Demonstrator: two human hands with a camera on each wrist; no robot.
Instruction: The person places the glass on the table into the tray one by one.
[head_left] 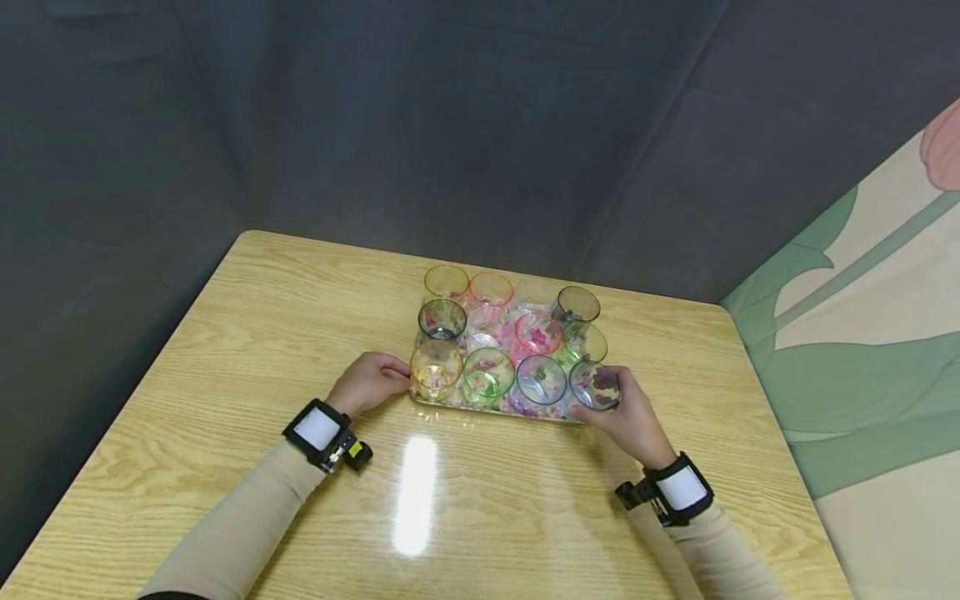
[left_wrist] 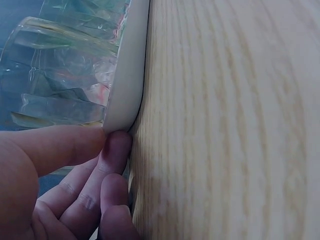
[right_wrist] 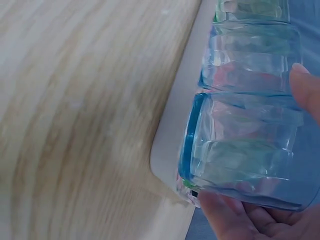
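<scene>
A flowered tray (head_left: 476, 408) with a pale rim (left_wrist: 131, 65) stands on the table, holding several coloured clear glasses. At its front left corner, my left hand (head_left: 369, 383) pinches the rim, the thumb above and the fingertips low at the edge by the tabletop. My right hand (head_left: 636, 421) grips a blue-tinted glass (right_wrist: 245, 150) at the front right corner, thumb on one side and fingers on the other. Beside that glass sits another blue one (head_left: 542, 381). A green glass (head_left: 489, 377) and a yellow glass (head_left: 437, 371) continue the front row.
Behind the front row stand dark (head_left: 442, 320), red (head_left: 538, 333), pink (head_left: 491, 290) and green glasses, close together. The wooden table (head_left: 247, 358) ends at a dark curtain (head_left: 450, 125) behind the tray. A patterned cloth (head_left: 885, 375) hangs at the right.
</scene>
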